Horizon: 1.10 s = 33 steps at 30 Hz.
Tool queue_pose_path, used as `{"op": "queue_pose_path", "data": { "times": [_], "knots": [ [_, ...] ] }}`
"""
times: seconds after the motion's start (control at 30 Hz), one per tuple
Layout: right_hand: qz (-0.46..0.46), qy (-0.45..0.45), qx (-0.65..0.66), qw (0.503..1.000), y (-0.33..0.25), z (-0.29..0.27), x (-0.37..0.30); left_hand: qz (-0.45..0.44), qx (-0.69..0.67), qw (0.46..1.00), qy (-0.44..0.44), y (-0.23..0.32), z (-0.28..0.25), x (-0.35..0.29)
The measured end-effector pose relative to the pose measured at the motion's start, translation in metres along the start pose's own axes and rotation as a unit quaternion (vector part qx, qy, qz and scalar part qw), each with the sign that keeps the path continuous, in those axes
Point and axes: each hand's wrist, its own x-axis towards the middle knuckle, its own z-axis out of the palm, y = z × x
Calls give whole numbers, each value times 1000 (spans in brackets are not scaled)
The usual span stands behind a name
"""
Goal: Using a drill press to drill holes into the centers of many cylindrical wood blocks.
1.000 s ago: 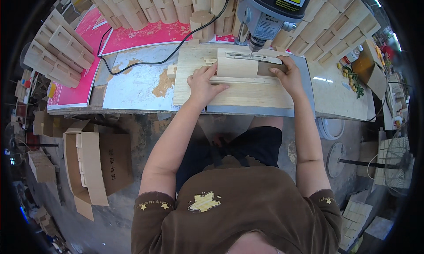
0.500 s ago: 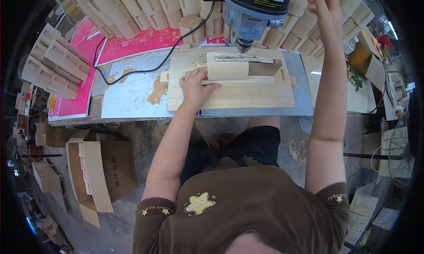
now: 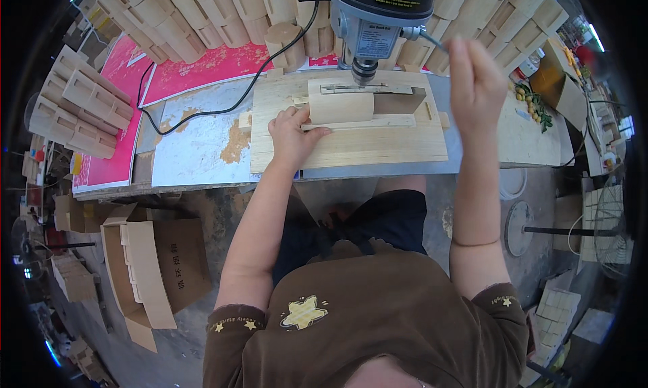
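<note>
A bench drill press (image 3: pixel 374 40) stands over a pale wooden board (image 3: pixel 351 145). On this board lies a rounded pale wooden piece (image 3: pixel 342 108) with a long slot along its top, directly under the drill chuck (image 3: pixel 364 71). My left hand (image 3: pixel 291 135) grips the piece's left end, its thumb along the front strip. A brown flat block (image 3: pixel 398 103) shows at the piece's right end. My right hand (image 3: pixel 476 84) is raised at the right of the drill and closed round the end of its feed lever (image 3: pixel 432 40). The bit's tip is hard to make out.
Rows of slotted wooden cylinders (image 3: pixel 169 23) stand along the back, with more at the left (image 3: pixel 81 104). A black cable (image 3: pixel 236 94) curves over the bench. Sawdust (image 3: pixel 237 142) lies left of the board. An open cardboard box (image 3: pixel 152 273) sits on the floor at left.
My right hand has come down from its raised, open pose and closed on the drill's lever. The chuck sits lower, closer to the wooden piece. My left hand keeps its hold.
</note>
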Motion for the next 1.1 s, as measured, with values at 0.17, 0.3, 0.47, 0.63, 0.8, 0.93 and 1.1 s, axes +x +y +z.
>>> {"op": "queue_pose_path", "data": {
  "times": [0.17, 0.3, 0.47, 0.63, 0.8, 0.93, 1.1],
  "knots": [
    [42, 115, 137, 983, -1, 32, -50, -6, -15, 1000, -19, 2, 0, 1],
    [-10, 121, 132, 984, 24, 64, -77, -9, -28, 999, -29, 4, 0, 4],
    [4, 142, 131, 981, 32, 79, -84, -8, -13, 1000, -24, 3, 3, 4],
    [-34, 103, 117, 987, 18, 39, -58, -9, -4, 1000, 4, 11, -1, 2],
    [9, 74, 111, 991, 7, 13, 46, -1, 3, 1000, -9, 11, 10, -1],
    [36, 39, 83, 995, 29, 33, 112, 7, -8, 1000, 1, 32, 28, 4],
    [83, 21, 142, 986, 44, 42, 116, 4, -28, 999, -18, 33, 29, 7]
  ]
}}
